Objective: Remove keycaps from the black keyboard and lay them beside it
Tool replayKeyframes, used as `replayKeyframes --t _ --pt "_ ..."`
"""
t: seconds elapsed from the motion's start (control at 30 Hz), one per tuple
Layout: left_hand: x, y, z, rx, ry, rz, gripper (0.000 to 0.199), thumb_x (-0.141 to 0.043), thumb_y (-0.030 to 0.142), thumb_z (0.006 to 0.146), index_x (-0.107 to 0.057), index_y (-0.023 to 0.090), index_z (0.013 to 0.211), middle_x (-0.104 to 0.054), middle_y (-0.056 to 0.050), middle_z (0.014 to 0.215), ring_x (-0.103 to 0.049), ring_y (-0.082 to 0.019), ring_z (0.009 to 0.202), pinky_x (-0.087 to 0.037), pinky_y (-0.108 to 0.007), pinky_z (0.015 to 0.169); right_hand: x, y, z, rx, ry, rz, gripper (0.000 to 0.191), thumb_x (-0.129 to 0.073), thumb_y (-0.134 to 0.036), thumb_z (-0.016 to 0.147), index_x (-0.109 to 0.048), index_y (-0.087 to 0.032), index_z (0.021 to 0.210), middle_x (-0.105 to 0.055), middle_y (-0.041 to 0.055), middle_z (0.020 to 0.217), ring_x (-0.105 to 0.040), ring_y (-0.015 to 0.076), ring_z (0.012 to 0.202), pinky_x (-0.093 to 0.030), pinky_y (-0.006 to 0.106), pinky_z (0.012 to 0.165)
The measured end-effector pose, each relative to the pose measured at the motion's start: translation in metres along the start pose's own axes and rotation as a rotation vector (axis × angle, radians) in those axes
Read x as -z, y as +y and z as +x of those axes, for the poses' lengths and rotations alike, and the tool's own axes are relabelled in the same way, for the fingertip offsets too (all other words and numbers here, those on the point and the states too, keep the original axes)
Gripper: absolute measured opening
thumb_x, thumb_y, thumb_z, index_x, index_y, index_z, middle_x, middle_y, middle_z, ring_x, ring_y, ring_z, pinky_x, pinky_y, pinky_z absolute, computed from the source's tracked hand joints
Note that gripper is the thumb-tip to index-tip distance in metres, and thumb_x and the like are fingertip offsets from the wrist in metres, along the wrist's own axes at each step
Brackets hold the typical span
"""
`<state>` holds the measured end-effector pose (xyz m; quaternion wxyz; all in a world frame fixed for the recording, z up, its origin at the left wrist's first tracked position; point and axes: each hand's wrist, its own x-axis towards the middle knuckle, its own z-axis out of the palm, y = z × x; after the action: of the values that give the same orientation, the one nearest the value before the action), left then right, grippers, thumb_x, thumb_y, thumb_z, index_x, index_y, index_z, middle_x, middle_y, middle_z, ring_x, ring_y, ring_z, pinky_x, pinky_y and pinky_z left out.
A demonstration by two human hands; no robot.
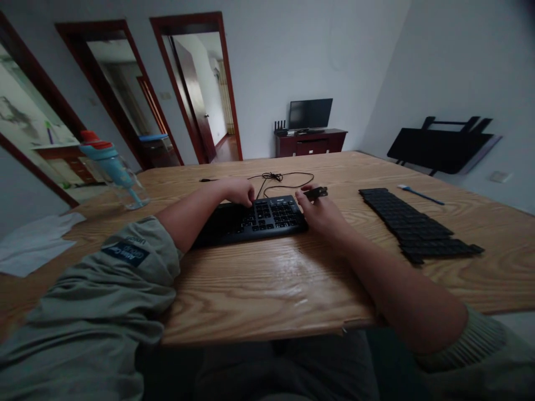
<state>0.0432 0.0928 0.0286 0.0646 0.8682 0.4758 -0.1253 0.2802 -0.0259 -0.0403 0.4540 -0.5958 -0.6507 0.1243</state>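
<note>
A black keyboard lies on the wooden table, its cable coiled behind it. My left hand rests on the keyboard's far edge near the middle, fingers curled down onto it. At the keyboard's right end, my right hand pinches a small dark keycap between thumb and fingers, just above the table. Rows of removed black keycaps are laid out on the table to the right.
A blue bottle with a red cap stands at the table's left. White paper lies at the left edge. A small blue brush lies at the far right. Doorways, a TV cabinet and a folded black table stand beyond.
</note>
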Motion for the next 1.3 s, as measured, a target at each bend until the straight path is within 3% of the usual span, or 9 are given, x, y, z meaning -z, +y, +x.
replayKeyframes --t 0.13,0.43,0.6,0.7,0.97,1.17,1.3 --pt "-0.001 0.003 0.000 0.050 -0.013 -0.027 0.041 -0.070 0.029 0.063 -0.078 0.023 0.103 -0.076 -0.003 0.092 -0.067 -0.023 0.088 -0.048 -0.029 0.077 -0.005 0.008 0.002 0.014 0.004 0.005 0.035 -0.047 -0.053 0.096 -0.061 -0.023 0.106 -0.071 0.0121 0.105 -0.067 0.0273 0.095 -0.051 0.038 0.084" --pt "0.006 0.003 0.018 -0.029 -0.098 0.082 0.046 -0.067 0.036 0.067 -0.076 0.015 0.107 -0.075 -0.009 0.102 -0.065 -0.024 0.091 -0.050 -0.031 0.079 0.006 0.017 0.014 -0.120 0.052 0.260 0.045 -0.050 -0.060 0.093 -0.054 -0.020 0.113 -0.067 0.0086 0.095 -0.066 0.0159 0.060 -0.049 0.025 0.048" --pt "0.007 0.006 0.023 -0.110 -0.146 0.164 0.049 -0.069 0.037 0.064 -0.076 0.013 0.106 -0.074 -0.010 0.104 -0.064 -0.026 0.093 -0.050 -0.033 0.083 0.013 0.018 0.017 -0.146 0.092 0.263 0.043 -0.051 -0.058 0.094 -0.056 -0.018 0.110 -0.066 0.0087 0.094 -0.064 0.0130 0.057 -0.048 0.022 0.044" --pt "0.006 0.013 0.019 -0.090 -0.126 0.176 0.052 -0.071 0.037 0.062 -0.075 0.014 0.109 -0.074 -0.009 0.104 -0.064 -0.026 0.095 -0.050 -0.034 0.086 0.011 0.021 0.016 -0.139 0.081 0.270 0.040 -0.051 -0.056 0.095 -0.057 -0.019 0.108 -0.066 0.0084 0.094 -0.063 0.0128 0.057 -0.048 0.022 0.045" --pt "0.002 0.014 0.027 -0.104 -0.110 0.150 0.050 -0.071 0.034 0.060 -0.074 0.013 0.105 -0.073 -0.009 0.098 -0.063 -0.025 0.090 -0.049 -0.032 0.080 0.006 0.027 0.020 -0.146 0.066 0.317 0.039 -0.051 -0.055 0.095 -0.055 -0.019 0.108 -0.066 0.0081 0.093 -0.064 0.0137 0.056 -0.048 0.023 0.043" --pt "0.003 0.001 0.014 -0.149 0.015 0.041 0.038 -0.069 0.032 0.065 -0.075 0.017 0.099 -0.074 -0.005 0.095 -0.064 -0.022 0.093 -0.047 -0.030 0.081 0.004 0.032 0.023 -0.126 0.062 0.337 0.040 -0.053 -0.058 0.094 -0.056 -0.019 0.106 -0.066 0.0074 0.092 -0.062 0.0125 0.054 -0.048 0.022 0.042" --pt "0.014 0.009 -0.023 -0.161 0.241 -0.207 0.031 -0.068 0.028 0.072 -0.072 0.014 0.100 -0.073 -0.007 0.100 -0.064 -0.019 0.094 -0.048 -0.031 0.085 0.006 0.034 0.023 -0.084 0.052 0.336 0.043 -0.052 -0.061 0.092 -0.056 -0.020 0.104 -0.067 0.0089 0.095 -0.063 0.0134 0.056 -0.049 0.023 0.043"
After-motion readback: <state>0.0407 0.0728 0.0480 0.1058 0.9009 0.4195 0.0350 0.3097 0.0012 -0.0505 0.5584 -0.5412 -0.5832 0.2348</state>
